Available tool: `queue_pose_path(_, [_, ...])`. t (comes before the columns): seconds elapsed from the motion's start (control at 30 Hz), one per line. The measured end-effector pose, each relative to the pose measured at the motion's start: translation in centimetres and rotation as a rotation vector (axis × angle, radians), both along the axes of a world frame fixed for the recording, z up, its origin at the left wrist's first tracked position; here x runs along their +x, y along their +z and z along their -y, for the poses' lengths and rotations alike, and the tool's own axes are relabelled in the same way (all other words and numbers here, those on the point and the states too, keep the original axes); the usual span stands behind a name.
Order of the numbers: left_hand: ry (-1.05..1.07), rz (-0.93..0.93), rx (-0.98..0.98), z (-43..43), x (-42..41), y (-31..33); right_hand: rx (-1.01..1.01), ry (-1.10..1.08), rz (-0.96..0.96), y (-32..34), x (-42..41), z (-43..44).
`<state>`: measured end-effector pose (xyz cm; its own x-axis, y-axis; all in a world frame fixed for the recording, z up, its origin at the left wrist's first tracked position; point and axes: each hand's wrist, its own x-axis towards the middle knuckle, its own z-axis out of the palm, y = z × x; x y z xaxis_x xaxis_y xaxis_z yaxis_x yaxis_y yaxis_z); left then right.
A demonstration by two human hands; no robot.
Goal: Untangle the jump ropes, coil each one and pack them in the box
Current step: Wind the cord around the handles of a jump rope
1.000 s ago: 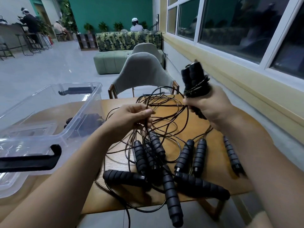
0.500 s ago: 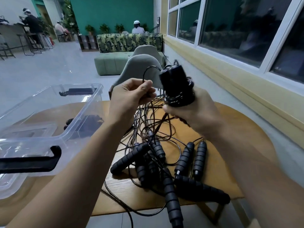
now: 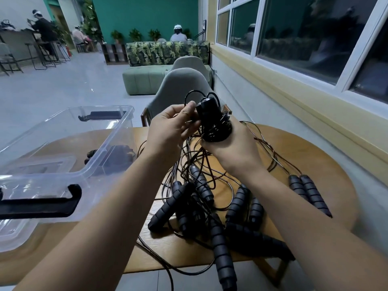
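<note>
Near edge of the desk [image 3: 304, 160]: a tangle of jump ropes [image 3: 201, 206], black ribbed handles heaped over crossing cords. One handle [image 3: 223, 263] overhangs the near edge, and a cord droops off beside it.

Towards the right edge: a pair of handles [image 3: 306, 192] lies side by side, apart from the heap, with their cords running back towards it.

Left side of the desk: a clear plastic box [image 3: 109, 141], open-topped, with a black latch [image 3: 42, 204] at its near end. A dark coiled rope [image 3: 117, 156] shows through its wall and appears to lie inside.

Above the middle of the desk, both hands are raised. The right hand [image 3: 233, 148] grips a coiled bundle [image 3: 214, 122], cord wound round black handles held upright. The left hand [image 3: 170, 129], fingers curled, pinches a cord loop [image 3: 194, 91] just beside the bundle's top. Cords hang from the bundle down to the heap.

Beyond the far edge: a grey chair [image 3: 180, 87].
</note>
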<state>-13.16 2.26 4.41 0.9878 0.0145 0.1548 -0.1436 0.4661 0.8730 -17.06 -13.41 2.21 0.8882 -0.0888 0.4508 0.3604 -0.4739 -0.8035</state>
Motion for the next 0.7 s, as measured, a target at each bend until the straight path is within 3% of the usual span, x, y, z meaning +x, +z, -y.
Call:
queue_pose_path(0.23, [-0.050,-0.079,-0.024,0.1,-0.3,-0.1,0.226,0.137,-0.045,-0.6,0.9,-0.3])
queue_pose_path(0.37, [-0.120,-0.055,0.252,-0.5,-0.1,-0.8,0.343,0.314,-0.020,0.0,0.8,0.3])
queue_pose_path(0.5, [-0.427,-0.155,0.427,-1.6,0.0,-2.3,0.428,0.304,-0.001,0.4,1.0,1.5])
queue_pose_path(0.6, [-0.531,-0.036,0.699,-1.8,-0.9,-2.8,0.458,0.287,0.017,1.0,1.1,2.1])
queue_pose_path(0.7, [-0.532,0.071,0.768,-2.1,-1.2,-3.4,0.475,0.257,0.029,1.4,1.3,2.6])
